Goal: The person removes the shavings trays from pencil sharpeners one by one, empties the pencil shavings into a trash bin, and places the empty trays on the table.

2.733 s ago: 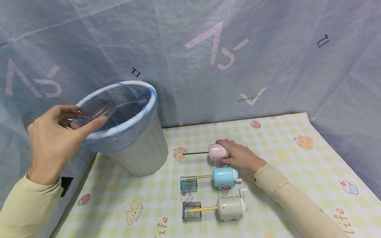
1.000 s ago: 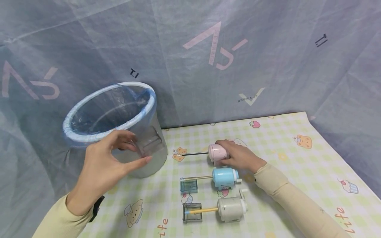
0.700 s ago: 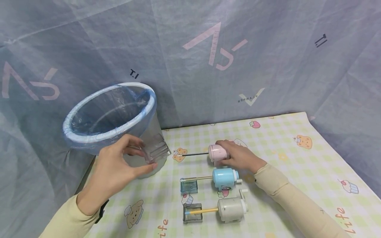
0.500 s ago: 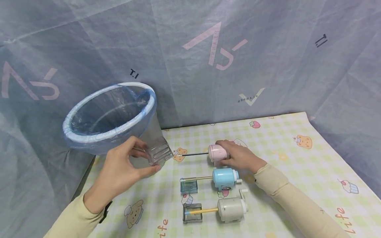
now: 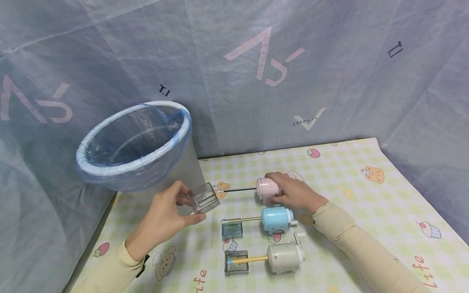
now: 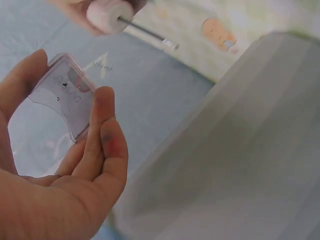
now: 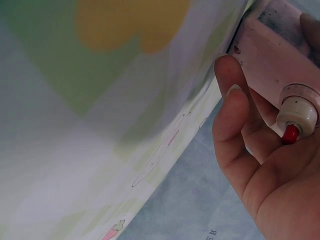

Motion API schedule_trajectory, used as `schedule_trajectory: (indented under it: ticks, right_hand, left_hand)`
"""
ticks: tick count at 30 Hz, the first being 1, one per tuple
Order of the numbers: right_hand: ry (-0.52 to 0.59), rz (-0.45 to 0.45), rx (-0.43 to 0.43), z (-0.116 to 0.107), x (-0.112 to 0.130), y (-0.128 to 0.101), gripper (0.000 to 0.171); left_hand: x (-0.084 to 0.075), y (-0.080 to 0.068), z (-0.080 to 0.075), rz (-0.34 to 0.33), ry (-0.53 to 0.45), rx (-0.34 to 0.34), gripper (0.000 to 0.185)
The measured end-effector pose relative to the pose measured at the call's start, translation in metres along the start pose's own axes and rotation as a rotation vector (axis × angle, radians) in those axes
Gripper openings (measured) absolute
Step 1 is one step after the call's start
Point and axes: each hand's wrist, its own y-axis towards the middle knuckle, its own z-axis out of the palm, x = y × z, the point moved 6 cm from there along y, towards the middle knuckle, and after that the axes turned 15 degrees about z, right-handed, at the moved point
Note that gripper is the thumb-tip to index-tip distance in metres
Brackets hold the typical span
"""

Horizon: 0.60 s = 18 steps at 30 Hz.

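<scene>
Between thumb and fingers my left hand [image 5: 166,215] pinches a clear plastic shavings drawer [image 5: 205,198], tilted in the air just left of a dark pencil's tip. In the left wrist view the drawer [image 6: 67,95] looks see-through, with a curved cut in one wall. My right hand [image 5: 296,191] grips a pink pencil sharpener [image 5: 267,188] on the table, and the dark pencil [image 5: 238,189] sticks out of its left side. The right wrist view shows the pink sharpener's body [image 7: 270,55] with a white hub and a red part near the palm [image 7: 295,195].
A blue sharpener [image 5: 275,217] with a pencil and its blue drawer [image 5: 232,229] lies nearer me. Nearer still are a grey sharpener [image 5: 283,258], a yellow pencil [image 5: 253,258] and a grey drawer [image 5: 236,262]. A lined bin [image 5: 183,171] stands at the back left.
My left hand has brought the clear drawer from over the bin's mouth down and right, close to the dark pencil's tip. My right hand stays on the pink sharpener.
</scene>
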Motion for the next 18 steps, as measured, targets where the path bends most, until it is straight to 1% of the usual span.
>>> schedule_trajectory:
  ticks: [7, 12, 18]
  right_hand:
    - [0.003, 0.001, 0.001, 0.000, 0.000, 0.000, 0.062]
    - [0.003, 0.005, 0.002, 0.001, -0.001, 0.000, 0.062]
    - [0.002, -0.001, -0.003, 0.001, -0.002, 0.000, 0.063]
  left_hand:
    - [0.022, -0.002, 0.025, -0.069, -0.047, 0.044, 0.057]
    - [0.034, -0.005, 0.042, -0.088, -0.084, 0.067, 0.055]
    - [0.046, -0.003, 0.053, -0.108, -0.114, 0.073, 0.053]
